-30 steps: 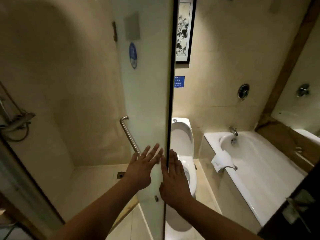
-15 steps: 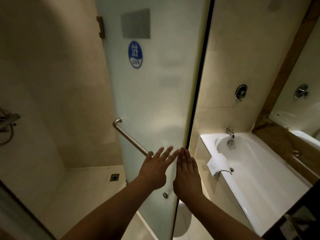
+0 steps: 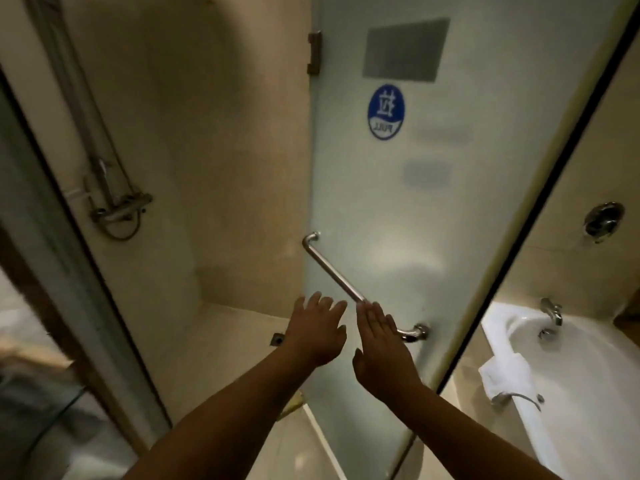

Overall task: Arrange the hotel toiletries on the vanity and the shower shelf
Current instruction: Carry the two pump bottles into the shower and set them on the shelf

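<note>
No toiletries show in this view. A frosted glass shower door (image 3: pixel 408 209) with a blue round sticker (image 3: pixel 385 111) stands swung wide, and a steel bar handle (image 3: pixel 332 271) runs slantwise across it. My left hand (image 3: pixel 317 332) is stretched out flat, fingers apart, just left of the handle's lower end. My right hand (image 3: pixel 381 348) is flat with fingers together, in front of the lower part of the handle; I cannot tell if it touches the glass. Both hands hold nothing. The shower stall with its mixer and hose (image 3: pixel 116 206) is at the left.
A white bathtub (image 3: pixel 571 393) with a tap (image 3: pixel 552 313) lies at the right, a folded white towel (image 3: pixel 507 374) draped over its rim. A round wall fitting (image 3: pixel 602 216) sits above it. A floor drain (image 3: pixel 277 339) is in the stall. A glass panel edge (image 3: pixel 41 427) shows lower left.
The shower door has swung rightward and now faces me broadly, hiding the toilet and the picture. Both hands moved from the door's edge onto its face near the handle.
</note>
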A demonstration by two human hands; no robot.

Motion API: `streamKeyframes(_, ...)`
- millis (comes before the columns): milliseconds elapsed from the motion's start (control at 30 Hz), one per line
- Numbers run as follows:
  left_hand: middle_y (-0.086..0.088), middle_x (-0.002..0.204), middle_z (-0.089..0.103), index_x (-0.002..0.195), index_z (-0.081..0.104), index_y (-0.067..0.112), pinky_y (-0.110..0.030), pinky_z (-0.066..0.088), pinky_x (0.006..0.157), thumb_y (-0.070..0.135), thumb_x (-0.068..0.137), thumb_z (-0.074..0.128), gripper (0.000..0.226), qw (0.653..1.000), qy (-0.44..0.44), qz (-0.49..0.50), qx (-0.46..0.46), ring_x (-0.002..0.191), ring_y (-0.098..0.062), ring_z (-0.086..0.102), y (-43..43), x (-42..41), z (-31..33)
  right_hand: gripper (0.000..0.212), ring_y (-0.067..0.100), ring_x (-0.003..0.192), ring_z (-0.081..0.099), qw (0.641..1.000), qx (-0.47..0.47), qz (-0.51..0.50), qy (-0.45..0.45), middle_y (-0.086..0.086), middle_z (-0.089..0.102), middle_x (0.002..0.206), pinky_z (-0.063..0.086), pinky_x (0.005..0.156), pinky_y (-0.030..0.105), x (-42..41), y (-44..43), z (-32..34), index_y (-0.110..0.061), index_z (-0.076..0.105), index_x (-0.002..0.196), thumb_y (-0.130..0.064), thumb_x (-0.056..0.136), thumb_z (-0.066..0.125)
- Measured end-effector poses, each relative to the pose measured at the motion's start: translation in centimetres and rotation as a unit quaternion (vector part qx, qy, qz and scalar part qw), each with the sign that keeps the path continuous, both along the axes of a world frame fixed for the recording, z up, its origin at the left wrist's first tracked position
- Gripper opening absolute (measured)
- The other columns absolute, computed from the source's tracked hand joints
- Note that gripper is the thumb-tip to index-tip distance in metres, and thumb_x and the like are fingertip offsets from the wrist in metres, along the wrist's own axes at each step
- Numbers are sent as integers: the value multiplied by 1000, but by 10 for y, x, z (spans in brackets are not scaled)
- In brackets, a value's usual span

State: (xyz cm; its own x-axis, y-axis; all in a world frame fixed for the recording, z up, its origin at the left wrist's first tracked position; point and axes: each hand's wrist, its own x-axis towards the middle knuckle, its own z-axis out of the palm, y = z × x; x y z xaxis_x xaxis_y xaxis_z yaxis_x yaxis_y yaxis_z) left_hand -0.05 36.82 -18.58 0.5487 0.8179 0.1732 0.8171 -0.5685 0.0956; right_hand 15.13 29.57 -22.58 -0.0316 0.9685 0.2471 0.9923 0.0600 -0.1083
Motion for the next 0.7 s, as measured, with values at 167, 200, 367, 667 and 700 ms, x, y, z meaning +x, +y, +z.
streamKeyframes(167, -3, 145, 51, 145, 40, 28, -51, 28, 116, 50, 98, 39, 52, 995, 5, 98, 12, 137, -26, 42, 26, -121, 0, 80, 25, 154, -4, 997, -10, 77, 16, 10, 4, 168, -4, 122, 38, -94, 57, 11, -11, 4, 159, -34, 98, 49)
streamKeyframes(200, -2, 145, 51, 145, 41, 29, -50, 29, 116, 51, 98, 39, 52, 993, 14, 120, 14, 136, -25, 43, 27, -149, -1, 78, 25, 154, -1, 995, -15, 97, 18, 10, 7, 167, -4, 120, 37, -118, 66, 12, -11, 7, 159, -34, 98, 49)
streamKeyframes(367, 1, 141, 53, 141, 46, 31, -49, 30, 112, 55, 95, 37, 53, 973, 40, 227, 16, 133, -24, 45, 10, -307, -7, 79, 23, 154, 1, 978, -37, 206, 4, 9, 4, 168, 0, 122, 36, -260, 93, 9, -11, 6, 160, -36, 96, 45)
streamKeyframes(667, -1, 139, 55, 139, 48, 28, -48, 35, 106, 57, 96, 32, 54, 904, 77, 420, -11, 130, -24, 47, -99, -570, -17, 79, 25, 153, 10, 913, -92, 396, 17, 9, 14, 166, 9, 124, 41, -538, 82, -7, -8, 12, 159, -35, 95, 51)
streamKeyframes(700, -1, 141, 53, 142, 47, 28, -49, 35, 108, 58, 96, 34, 55, 891, 78, 446, -26, 132, -24, 46, -112, -591, -20, 80, 24, 153, 10, 903, -105, 416, 19, 9, 14, 166, 9, 124, 41, -563, 74, -10, -9, 11, 159, -35, 95, 51)
